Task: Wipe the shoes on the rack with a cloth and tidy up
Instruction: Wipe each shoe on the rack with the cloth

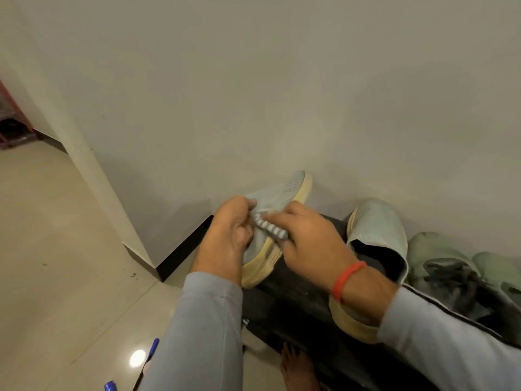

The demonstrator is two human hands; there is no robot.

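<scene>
My left hand (228,235) grips a pale blue shoe (293,184) with a yellow sole, held tilted above the left end of the dark shoe rack (296,300), toe pointing up toward the wall. My right hand (310,238), with an orange band on the wrist, holds a pale nubbly cloth (270,230) against the shoe's upper. Most of the cloth is hidden under my fingers. The matching second shoe (375,230) sits on the rack just right of my right hand.
A pair of green shoes (439,258) with dark laces stands on the rack at the right. The wall is close behind. A bare foot (296,365) is on the tiled floor below the rack. Blue pens (153,345) lie at the lower left.
</scene>
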